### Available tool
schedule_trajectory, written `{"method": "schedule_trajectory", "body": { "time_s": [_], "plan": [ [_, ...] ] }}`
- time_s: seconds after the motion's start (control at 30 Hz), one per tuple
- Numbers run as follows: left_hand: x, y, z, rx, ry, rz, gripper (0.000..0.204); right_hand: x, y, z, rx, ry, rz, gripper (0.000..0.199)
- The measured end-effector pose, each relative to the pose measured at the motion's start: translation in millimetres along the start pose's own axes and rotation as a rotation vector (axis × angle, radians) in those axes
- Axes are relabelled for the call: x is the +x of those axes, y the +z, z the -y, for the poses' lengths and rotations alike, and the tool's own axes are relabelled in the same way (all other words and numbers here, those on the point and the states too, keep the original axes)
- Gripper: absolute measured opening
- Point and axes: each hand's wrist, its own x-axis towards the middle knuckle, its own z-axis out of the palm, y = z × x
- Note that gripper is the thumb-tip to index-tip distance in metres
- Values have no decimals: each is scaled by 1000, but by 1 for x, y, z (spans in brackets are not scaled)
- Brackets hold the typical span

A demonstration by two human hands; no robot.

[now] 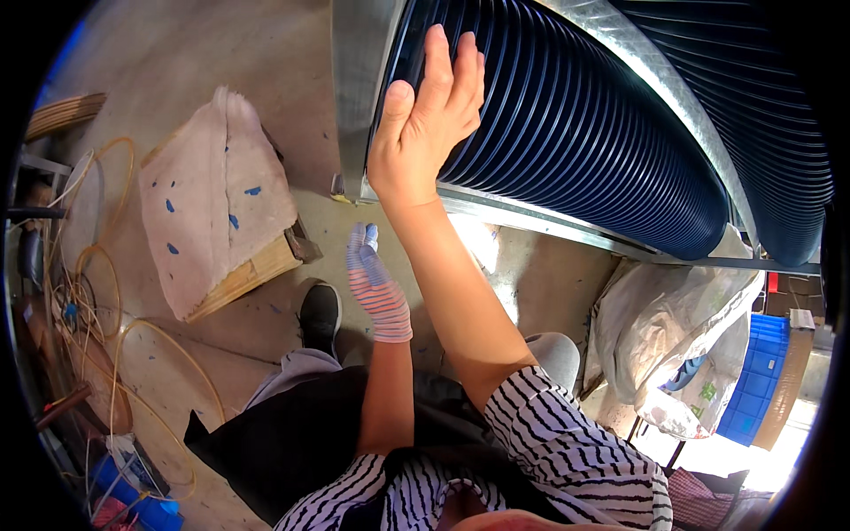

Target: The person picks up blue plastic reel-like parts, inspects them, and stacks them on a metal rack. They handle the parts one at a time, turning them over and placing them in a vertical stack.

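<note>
My right hand (429, 124) is bare and reaches up to the near left end of a long, dark blue ribbed roll (575, 115). Its fingers are stretched out and hold nothing; whether the palm presses on the ribs I cannot tell. The roll lies in a grey metal frame (354, 88), with a curved metal band (660, 66) dividing it from a second dark ribbed roll (753, 115). Lower down, in front of my body, my left hand (379, 288) wears a striped glove. Its fingers point upward, extended and holding nothing.
On the floor at left sits a cloth-covered wooden block (217, 203) with blue scraps on it. Loose yellowish tubing (115, 336) coils at the far left. A whitish plastic sack (673, 327) and a blue crate (755, 376) stand at right, below the frame.
</note>
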Motion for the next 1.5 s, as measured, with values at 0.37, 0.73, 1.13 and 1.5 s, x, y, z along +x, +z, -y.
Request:
{"method": "schedule_trajectory", "body": {
  "time_s": [0.37,0.73,1.13,1.5],
  "plan": [
    [1,7,-2,-28,32,15,44,44,-2,-11,-137,-145,174,53],
    [10,-3,3,-20,84,-32,46,92,-6,-50,-369,-279,316,49],
    [289,48,-95,249,-219,502,35,83,7,-60,-270,-413,188,52],
    [309,136,-18,240,-559,1046,33,70,-22,-49,-185,-375,302,67]
  ]
}}
